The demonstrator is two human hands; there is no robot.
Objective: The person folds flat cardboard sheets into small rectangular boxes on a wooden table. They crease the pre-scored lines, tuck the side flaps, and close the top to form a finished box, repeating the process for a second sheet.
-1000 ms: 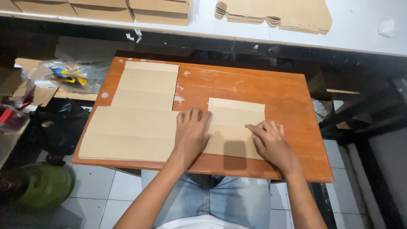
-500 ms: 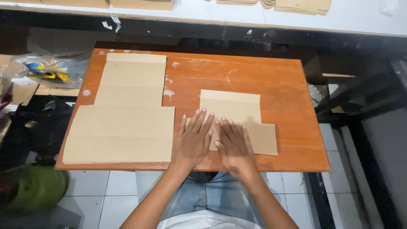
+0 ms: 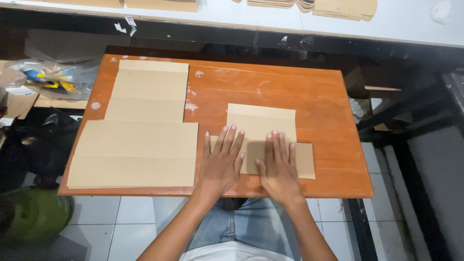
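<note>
A: Folded cardboard piece (image 3: 263,126), brown, stepped outline. Location?

B: It lay flat on the orange-brown wooden worktop (image 3: 319,96), right of centre, its wider lower part close to the near edge and its narrower upper part reaching toward the middle.

A: Left hand (image 3: 221,163)?

B: Palm down, fingers spread and flat, closed on nothing. The fingertips rested over the left near part of the piece; the heel of the hand sat on bare wood just inside the near edge.

A: Right hand (image 3: 279,166)?

B: Palm down likewise, fingers straight and fairly close together, pressed flat on the lower part of the same piece. It gripped nothing. The two hands lay side by side, near each other but apart.

A: Other stock on the worktop?

B: One large cardboard sheet (image 3: 140,130), same brown, also stepped: narrow part at the far left corner, broad part running to the near left corner. Creases crossed it from side to side. It was just beside the left hand, not touching the folded piece.

A: Surroundings?

B: A white shelf (image 3: 396,24) beyond the far edge carried a stack of cardboard blanks (image 3: 338,7). A clear plastic bag (image 3: 46,77) of small coloured items lay off the left edge. Below the near left corner, a green round object (image 3: 36,215) stood on the tiled floor (image 3: 121,227).
</note>
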